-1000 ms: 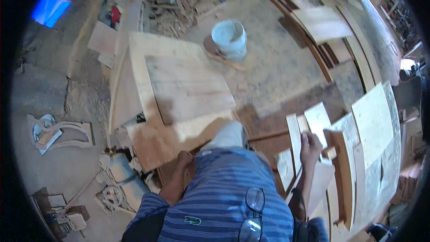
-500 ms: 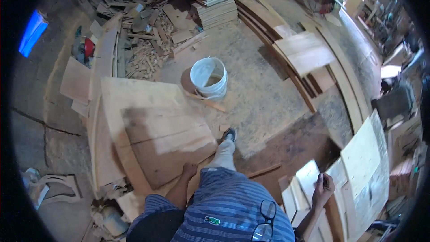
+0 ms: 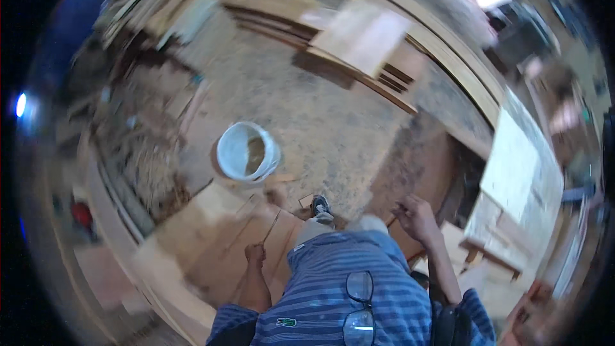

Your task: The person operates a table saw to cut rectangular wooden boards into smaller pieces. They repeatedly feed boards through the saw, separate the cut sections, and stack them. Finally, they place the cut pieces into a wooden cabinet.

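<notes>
My left hand is closed in a fist above plywood boards; whether it holds something small is hidden. Over the brown sheet at the right, my right hand hangs in the air. Its fingers are loosely bent and somewhat apart, slightly blurred, with nothing visible in them. Ahead of my left hand a white bucket stands on the floor, some brownish stuff inside. My shoe is between the boards and the brown sheet.
Blurred wood scraps are heaped at the left. A pale board lies across long planks at the far side. Light panels lean at the right, beside a small wooden piece. Eyeglasses hang on my shirt.
The view has turned right, blurring the left side. My right hand has swung inward from beside the light panels, in front of my body. The left hand stays a fist over the boards.
</notes>
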Demonstrator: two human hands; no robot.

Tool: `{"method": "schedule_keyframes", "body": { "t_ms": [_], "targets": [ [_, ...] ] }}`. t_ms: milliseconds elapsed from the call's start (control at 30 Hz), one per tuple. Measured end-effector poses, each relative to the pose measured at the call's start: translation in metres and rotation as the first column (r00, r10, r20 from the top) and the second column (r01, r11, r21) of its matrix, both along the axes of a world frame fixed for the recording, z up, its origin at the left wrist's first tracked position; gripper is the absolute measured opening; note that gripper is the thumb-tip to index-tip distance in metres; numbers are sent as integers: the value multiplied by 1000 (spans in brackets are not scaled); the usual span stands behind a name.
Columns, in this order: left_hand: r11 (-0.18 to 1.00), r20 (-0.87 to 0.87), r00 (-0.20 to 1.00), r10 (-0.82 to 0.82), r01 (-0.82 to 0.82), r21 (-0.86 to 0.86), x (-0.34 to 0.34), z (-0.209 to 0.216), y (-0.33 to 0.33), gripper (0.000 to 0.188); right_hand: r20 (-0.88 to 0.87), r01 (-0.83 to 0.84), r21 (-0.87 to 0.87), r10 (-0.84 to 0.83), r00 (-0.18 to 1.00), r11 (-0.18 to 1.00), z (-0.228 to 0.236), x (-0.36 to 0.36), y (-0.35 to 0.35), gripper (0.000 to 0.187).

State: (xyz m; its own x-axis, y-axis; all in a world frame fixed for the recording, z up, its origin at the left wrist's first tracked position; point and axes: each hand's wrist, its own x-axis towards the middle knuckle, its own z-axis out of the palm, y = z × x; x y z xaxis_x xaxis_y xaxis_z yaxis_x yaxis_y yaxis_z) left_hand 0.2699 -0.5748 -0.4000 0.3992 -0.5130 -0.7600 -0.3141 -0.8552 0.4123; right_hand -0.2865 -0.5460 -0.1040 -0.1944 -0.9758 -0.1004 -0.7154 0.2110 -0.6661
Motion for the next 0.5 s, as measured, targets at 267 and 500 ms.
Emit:
{"method": "schedule_keyframes", "body": {
  "t_ms": [267, 500],
  "targets": [
    [915, -170, 907, -384, 350, -202, -134, 29, -228, 19, 76, 418, 38, -420, 904, 907, -24, -50, 35, 18],
    [456, 219, 512, -830, 851, -261, -271, 54, -379, 23, 169, 674, -474, -693, 701, 566, 23, -208, -28, 28]
  ]
}}
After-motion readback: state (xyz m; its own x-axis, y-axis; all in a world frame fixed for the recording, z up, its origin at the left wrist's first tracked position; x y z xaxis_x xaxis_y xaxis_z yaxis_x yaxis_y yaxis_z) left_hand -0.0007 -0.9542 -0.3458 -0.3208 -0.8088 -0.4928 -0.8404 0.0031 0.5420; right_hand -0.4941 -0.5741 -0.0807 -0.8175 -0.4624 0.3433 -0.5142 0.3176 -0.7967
